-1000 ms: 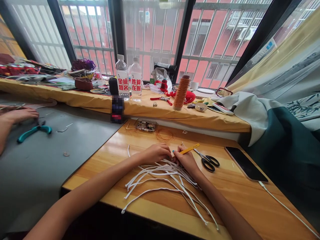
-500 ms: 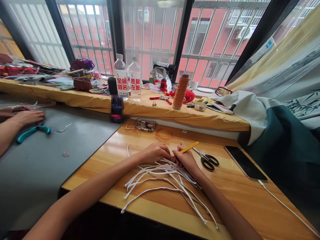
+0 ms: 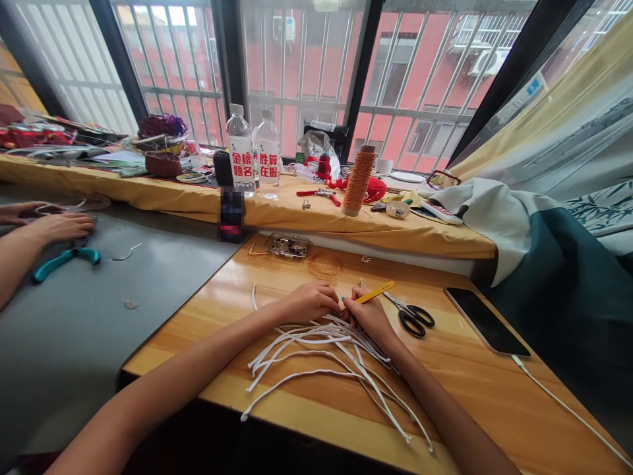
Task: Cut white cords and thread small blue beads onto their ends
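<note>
Both my hands rest close together on a wooden table (image 3: 475, 389), over a loose bundle of white cords (image 3: 316, 363). My left hand (image 3: 309, 302) is closed in a pinch on the cords' upper ends. My right hand (image 3: 368, 315) is closed around a yellow-handled tool (image 3: 374, 293) that points up and to the right. The tool's tip sits between the two hands, where my fingers hide it. The cords fan out toward me across the table.
Black scissors (image 3: 414, 318) lie just right of my right hand, and a phone (image 3: 486, 322) with a white cable beyond. A coil of copper wire (image 3: 325, 265) and a small tin (image 3: 289, 246) sit ahead. Another person's hands (image 3: 57, 224) and teal pliers (image 3: 64, 257) are on the grey table, left.
My hands have stayed in place on the cords. The other person's hands at the left have shifted slightly on the grey table.
</note>
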A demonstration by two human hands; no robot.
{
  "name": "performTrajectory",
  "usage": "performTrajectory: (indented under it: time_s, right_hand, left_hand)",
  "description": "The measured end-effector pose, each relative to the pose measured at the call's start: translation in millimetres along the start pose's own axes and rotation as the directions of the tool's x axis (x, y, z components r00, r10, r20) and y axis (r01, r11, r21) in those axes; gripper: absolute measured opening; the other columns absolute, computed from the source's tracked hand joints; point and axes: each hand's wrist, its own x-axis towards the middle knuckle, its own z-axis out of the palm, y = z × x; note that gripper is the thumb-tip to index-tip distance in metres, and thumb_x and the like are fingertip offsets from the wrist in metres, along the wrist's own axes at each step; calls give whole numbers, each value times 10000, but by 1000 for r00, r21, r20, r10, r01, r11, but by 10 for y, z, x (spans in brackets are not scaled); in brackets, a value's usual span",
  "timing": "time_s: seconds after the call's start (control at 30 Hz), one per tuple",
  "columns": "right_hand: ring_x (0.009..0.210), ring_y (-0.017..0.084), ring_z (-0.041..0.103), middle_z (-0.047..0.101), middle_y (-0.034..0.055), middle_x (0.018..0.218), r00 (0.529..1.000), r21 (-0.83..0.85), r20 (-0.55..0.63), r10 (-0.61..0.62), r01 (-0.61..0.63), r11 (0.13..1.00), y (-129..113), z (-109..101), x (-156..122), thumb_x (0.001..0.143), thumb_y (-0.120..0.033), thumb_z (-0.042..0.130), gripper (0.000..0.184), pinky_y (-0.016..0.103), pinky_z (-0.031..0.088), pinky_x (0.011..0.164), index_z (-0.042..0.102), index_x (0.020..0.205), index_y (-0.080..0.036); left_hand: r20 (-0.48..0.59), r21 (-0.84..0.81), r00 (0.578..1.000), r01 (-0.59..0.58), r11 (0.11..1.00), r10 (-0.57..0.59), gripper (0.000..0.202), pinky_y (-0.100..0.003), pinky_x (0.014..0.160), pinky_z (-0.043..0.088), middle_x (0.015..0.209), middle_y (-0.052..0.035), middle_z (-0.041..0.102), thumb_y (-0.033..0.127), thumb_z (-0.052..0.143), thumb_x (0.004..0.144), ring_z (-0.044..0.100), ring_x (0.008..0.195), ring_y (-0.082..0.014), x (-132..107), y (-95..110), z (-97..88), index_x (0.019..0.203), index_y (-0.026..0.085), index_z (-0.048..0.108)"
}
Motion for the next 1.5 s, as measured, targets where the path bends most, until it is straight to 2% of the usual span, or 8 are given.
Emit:
performTrajectory:
  time_s: [0.27,0.53,0.7,0.83,1.03,1.27,1.4,1.5]
  right_hand:
    - [354,90,399,422,-76,376,991,-67,-49,-121,118,991,9,8,-18,660,-203,473,209,209,277,368,330,509,-218]
    - [361,102,401,424,-74,411,992,-49,10,-126,126,991,24,0,-25,701,-237,450,207,219,277,365,306,553,-227]
    - [438,108,377,382,-56,481,962,-222,-41,-269,254,941,46,21,-19,726,-222,418,214,232,281,435,297,550,-222]
    - [486,120,377,395,-41,506,943,-346,-49,-329,293,891,42,14,-35,740,-226,415,222,242,280,475,308,546,-217]
    - [415,103,409,429,-53,460,964,-173,-19,-265,258,950,56,-61,-65,791,-320,415,237,231,331,448,362,583,-220]
    - [458,101,444,475,-32,516,924,-218,-115,-366,336,916,18,-94,-93,770,-382,464,255,225,354,466,429,596,-200]
    - [519,113,476,499,-26,557,907,-255,-240,-347,286,924,-21,-124,-78,761,-400,481,235,232,370,521,465,654,-192]
    - [558,126,522,568,-7,638,942,-246,-181,-284,236,940,-32,-155,-63,755,-377,493,195,238,390,547,523,738,-186]
  left_hand:
    - [32,39,999,24,999,-25,206,-209,714,365,776,-35,560,77,432,707,490,768,-121,72,63,-6,747,154,619]
    - [10,219,998,66,973,-69,134,-261,735,344,826,-41,525,139,460,701,448,798,-149,69,105,54,758,156,580]
    - [1,259,989,140,956,-145,85,-316,783,317,861,-47,510,193,482,705,394,855,-182,119,155,47,711,161,560]
    - [13,169,980,196,966,-201,92,-333,808,294,870,-34,508,187,482,714,380,869,-178,115,165,24,706,169,572]
    - [-67,-8,943,326,945,-326,235,-338,868,267,987,-29,537,272,454,793,398,945,-175,34,88,-93,984,220,580]
    - [6,-76,970,243,967,-243,167,-245,742,356,811,-34,602,255,524,761,508,791,-135,34,37,-82,863,159,615]
    - [-94,-247,909,373,894,-405,93,-233,719,378,794,-30,617,172,533,735,531,772,-129,50,61,-41,798,135,591]
    - [-99,-500,830,436,749,-549,92,-222,671,401,771,-30,615,159,532,719,549,725,-120,69,52,-30,800,124,560]
